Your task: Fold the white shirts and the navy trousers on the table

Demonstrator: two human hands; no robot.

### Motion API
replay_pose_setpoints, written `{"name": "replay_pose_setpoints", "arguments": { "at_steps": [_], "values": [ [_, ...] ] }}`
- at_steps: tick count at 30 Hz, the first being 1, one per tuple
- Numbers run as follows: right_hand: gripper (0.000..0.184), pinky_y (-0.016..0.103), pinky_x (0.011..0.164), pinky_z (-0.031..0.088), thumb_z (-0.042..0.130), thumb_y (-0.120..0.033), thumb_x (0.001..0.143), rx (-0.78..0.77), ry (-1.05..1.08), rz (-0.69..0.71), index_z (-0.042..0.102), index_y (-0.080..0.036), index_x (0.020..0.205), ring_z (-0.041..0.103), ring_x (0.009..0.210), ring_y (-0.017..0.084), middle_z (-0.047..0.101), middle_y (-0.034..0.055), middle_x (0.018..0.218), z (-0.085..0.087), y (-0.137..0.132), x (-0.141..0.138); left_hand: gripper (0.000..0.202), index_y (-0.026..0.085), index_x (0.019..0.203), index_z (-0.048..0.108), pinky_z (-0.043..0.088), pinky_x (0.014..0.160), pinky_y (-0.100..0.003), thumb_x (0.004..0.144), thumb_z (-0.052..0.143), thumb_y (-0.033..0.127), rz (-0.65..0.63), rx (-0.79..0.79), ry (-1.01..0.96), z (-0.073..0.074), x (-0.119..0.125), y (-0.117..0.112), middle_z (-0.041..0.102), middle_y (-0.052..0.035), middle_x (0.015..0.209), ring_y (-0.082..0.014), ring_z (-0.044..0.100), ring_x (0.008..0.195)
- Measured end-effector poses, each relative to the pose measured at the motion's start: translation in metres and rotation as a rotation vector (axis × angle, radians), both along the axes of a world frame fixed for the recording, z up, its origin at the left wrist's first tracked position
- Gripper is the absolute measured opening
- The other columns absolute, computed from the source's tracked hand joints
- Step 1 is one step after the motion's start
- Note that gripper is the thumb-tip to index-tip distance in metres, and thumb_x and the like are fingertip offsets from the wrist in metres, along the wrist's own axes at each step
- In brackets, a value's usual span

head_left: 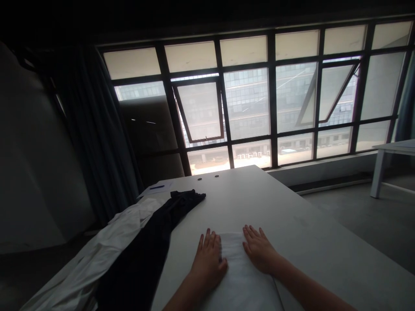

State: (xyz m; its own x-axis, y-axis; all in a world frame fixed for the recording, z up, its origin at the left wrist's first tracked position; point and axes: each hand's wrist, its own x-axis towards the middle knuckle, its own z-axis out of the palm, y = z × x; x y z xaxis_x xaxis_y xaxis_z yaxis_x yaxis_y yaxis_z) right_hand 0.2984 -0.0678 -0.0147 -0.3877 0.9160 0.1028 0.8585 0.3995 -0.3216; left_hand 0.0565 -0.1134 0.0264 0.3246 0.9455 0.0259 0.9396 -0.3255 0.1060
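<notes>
A long white cloth (241, 283), folded into a narrow strip, lies on the white table (233, 194) in front of me. My left hand (209, 261) rests flat along its left edge, fingers stretched forward. On the opposite edge lies my right hand (259, 250), palm down with the fingers extended. Neither hand grips anything. The near end of the cloth runs out of view at the bottom.
Left of my hands a black garment (142, 255) lies lengthwise, beside crumpled white fabric (106, 246) along the table's left side. Paper (165, 186) with a dark pen (157, 187) lies at the far left. Behind are windows and a blue curtain (97, 129); another table (376, 172) stands right.
</notes>
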Motion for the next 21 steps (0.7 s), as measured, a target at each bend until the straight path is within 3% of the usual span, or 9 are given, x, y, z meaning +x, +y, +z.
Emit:
{"name": "replay_pose_setpoints", "arguments": {
  "at_steps": [3, 5, 10, 16, 21],
  "values": [
    [0.071, 0.058, 0.122, 0.005, 0.015, -0.051, 0.101, 0.017, -0.005, 0.015, 0.028, -0.008, 0.157, 0.017, 0.152, 0.031, 0.024, 0.0166, 0.163, -0.003, 0.001, -0.001, 0.080, 0.011, 0.159, 0.021, 0.007, 0.125, -0.039, 0.086, 0.041, 0.036, -0.197, -0.100, -0.044, 0.002, 0.021, 0.012, 0.011, -0.0068, 0.167, -0.0229, 0.004, 0.154],
    [0.071, 0.058, 0.122, 0.005, 0.013, -0.050, 0.101, 0.015, -0.006, 0.023, 0.028, -0.008, 0.157, 0.017, 0.152, 0.030, 0.024, 0.0166, 0.163, -0.003, 0.001, -0.001, 0.077, 0.011, 0.160, 0.018, 0.011, 0.125, -0.036, 0.090, 0.037, 0.037, -0.284, -0.164, -0.062, 0.001, 0.038, 0.019, 0.011, -0.0067, 0.167, -0.0213, 0.009, 0.154],
    [0.070, 0.057, 0.122, 0.005, 0.015, -0.049, 0.102, 0.006, -0.004, 0.034, 0.028, -0.009, 0.157, 0.015, 0.152, 0.029, 0.023, 0.0154, 0.163, 0.002, -0.001, 0.002, 0.072, 0.012, 0.160, 0.015, 0.007, 0.125, -0.042, 0.099, 0.025, 0.049, -0.220, -0.130, -0.077, -0.002, 0.057, 0.030, 0.011, -0.0094, 0.167, -0.0232, 0.006, 0.154],
    [0.072, 0.055, 0.122, 0.004, 0.017, -0.052, 0.101, -0.022, 0.019, 0.009, 0.027, -0.009, 0.157, 0.014, 0.153, 0.028, 0.021, 0.0156, 0.164, 0.006, -0.003, 0.001, 0.085, 0.011, 0.159, 0.019, 0.008, 0.125, -0.043, 0.096, 0.025, 0.067, -0.112, -0.121, 0.000, 0.000, 0.020, 0.026, 0.015, -0.0115, 0.165, -0.0256, 0.011, 0.153],
    [0.072, 0.054, 0.123, 0.004, 0.017, -0.053, 0.100, -0.026, 0.021, 0.002, 0.028, -0.010, 0.157, 0.015, 0.153, 0.027, 0.021, 0.0143, 0.164, 0.006, -0.004, 0.000, 0.090, 0.011, 0.160, 0.013, 0.010, 0.124, -0.043, 0.095, 0.023, 0.073, -0.034, -0.125, 0.010, -0.006, -0.019, 0.018, 0.007, -0.0101, 0.166, -0.0265, 0.007, 0.154]
  ]
}}
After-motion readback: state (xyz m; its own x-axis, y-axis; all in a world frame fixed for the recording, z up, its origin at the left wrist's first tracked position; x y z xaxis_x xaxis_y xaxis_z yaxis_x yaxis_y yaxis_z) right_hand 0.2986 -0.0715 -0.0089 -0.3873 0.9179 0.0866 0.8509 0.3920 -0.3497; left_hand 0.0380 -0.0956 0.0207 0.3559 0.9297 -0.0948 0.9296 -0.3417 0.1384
